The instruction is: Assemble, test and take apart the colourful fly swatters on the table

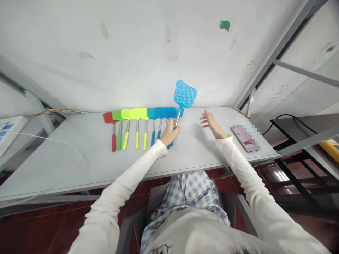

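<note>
My left hand is closed around the handle of a blue fly swatter, whose mesh head points up and slightly right against the wall. Under and left of that hand, a row of fly swatters lies on the table, heads toward the wall: a red one, a green one, several yellow-green ones and several blue ones. Their heads overlap, and my hand partly hides the rightmost handles. To the right, my right hand hovers over the table with fingers spread, holding nothing.
A phone lies on the grey table at the right. A white cable loops over the left side. Behind the table rises a white wall, with metal frame bars at the right.
</note>
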A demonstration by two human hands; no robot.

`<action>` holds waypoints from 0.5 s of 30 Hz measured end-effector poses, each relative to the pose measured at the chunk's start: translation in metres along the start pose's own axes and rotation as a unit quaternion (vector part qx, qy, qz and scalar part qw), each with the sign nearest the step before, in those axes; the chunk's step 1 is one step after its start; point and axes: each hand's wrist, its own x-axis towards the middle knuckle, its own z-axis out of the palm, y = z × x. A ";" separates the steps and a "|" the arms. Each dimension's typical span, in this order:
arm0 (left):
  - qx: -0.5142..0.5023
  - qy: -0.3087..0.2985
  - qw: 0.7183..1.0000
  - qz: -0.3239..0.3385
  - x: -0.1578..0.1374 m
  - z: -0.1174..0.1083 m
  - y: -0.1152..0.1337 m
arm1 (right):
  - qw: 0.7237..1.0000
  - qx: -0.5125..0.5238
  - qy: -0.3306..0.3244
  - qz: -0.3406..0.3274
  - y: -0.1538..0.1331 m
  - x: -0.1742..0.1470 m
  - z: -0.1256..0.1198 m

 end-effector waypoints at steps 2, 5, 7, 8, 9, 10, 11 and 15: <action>-0.126 -0.050 0.989 -0.059 0.002 0.022 0.007 | 0.995 -0.011 -0.095 0.000 0.003 -0.009 0.016; -0.218 -0.097 0.969 -0.072 0.004 0.047 0.017 | 0.994 -0.024 -0.101 -0.033 0.004 -0.014 0.036; -0.224 -0.106 0.967 -0.060 0.005 0.056 0.020 | 0.995 -0.018 -0.097 -0.028 0.004 -0.012 0.042; -0.213 -0.112 0.969 -0.054 0.005 0.057 0.021 | 0.994 -0.012 -0.103 -0.021 0.004 -0.010 0.042; -0.192 -0.120 0.973 -0.046 0.006 0.057 0.020 | 0.994 -0.007 -0.111 -0.016 0.005 -0.007 0.041; -0.159 -0.125 0.979 -0.033 0.006 0.056 0.018 | 0.993 -0.004 -0.114 -0.012 0.007 -0.003 0.039; -0.110 -0.122 0.986 -0.019 0.007 0.054 0.015 | 0.994 -0.006 -0.112 -0.009 0.009 0.001 0.035; 0.164 0.016 0.986 -0.003 0.012 0.040 -0.003 | 0.993 -0.096 -0.061 0.005 0.026 0.025 0.010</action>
